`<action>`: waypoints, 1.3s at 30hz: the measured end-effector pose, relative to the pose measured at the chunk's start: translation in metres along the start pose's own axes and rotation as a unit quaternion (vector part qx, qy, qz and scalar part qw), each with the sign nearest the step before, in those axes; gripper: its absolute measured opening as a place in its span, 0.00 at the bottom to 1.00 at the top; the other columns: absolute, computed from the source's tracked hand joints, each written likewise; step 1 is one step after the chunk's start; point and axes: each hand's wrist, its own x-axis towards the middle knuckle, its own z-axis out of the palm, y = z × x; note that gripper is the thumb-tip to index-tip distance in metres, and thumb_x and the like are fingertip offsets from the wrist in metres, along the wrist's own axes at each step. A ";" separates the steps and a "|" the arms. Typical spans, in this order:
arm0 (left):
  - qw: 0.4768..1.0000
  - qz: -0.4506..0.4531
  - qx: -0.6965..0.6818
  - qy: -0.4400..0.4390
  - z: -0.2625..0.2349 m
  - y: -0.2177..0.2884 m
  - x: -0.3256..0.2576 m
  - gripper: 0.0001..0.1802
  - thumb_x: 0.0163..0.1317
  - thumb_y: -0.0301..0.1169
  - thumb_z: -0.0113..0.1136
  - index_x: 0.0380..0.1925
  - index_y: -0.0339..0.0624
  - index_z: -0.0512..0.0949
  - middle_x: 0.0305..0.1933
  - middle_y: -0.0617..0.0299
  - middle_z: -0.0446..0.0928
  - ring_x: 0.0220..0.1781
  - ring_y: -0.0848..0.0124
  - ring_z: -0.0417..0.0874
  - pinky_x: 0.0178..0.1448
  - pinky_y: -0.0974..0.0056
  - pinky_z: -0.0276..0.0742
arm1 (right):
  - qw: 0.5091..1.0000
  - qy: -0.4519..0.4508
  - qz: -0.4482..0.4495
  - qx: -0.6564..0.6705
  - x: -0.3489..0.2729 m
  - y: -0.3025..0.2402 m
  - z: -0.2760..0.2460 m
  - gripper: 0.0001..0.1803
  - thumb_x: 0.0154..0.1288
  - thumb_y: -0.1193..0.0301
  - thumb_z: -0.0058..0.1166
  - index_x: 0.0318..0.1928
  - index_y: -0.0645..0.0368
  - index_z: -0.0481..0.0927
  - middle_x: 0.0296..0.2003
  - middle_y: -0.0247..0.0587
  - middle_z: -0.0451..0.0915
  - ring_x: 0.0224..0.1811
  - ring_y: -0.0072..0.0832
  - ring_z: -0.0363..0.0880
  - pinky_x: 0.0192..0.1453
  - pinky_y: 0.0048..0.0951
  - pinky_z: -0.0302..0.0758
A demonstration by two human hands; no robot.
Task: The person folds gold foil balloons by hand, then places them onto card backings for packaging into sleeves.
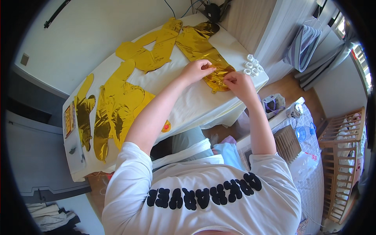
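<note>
Flat gold foil balloons lie spread on a table with a white cloth (184,98). Both my hands are over the near end of the long foil balloon (205,49) on the right, where its foil is crumpled. My left hand (197,72) has thumb and fingers pinched together at the crumpled foil. A short way to its right, my right hand (239,84) pinches at the same balloon's edge. The exact bit of foil between the fingertips is hidden. Another gold balloon (158,53) lies left of it, and a large one (119,102) lies nearer my left arm.
Several white rolls (252,64) stand at the table's right corner. A narrow gold piece (84,111) and a framed card (69,119) lie at the left end. To the right are a cardboard piece (288,144), a blue-tinted bottle (304,133) and a wooden crib (340,164).
</note>
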 end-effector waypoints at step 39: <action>0.891 0.301 0.307 0.146 0.012 0.023 -0.039 0.18 0.54 0.38 0.73 0.38 0.50 0.73 0.45 0.63 0.75 0.53 0.61 0.78 0.58 0.53 0.67 | 0.976 -0.011 -0.157 -0.148 0.125 -0.025 -0.048 0.16 0.63 0.62 0.68 0.46 0.60 0.87 0.33 0.54 0.86 0.33 0.43 0.85 0.40 0.39 0.80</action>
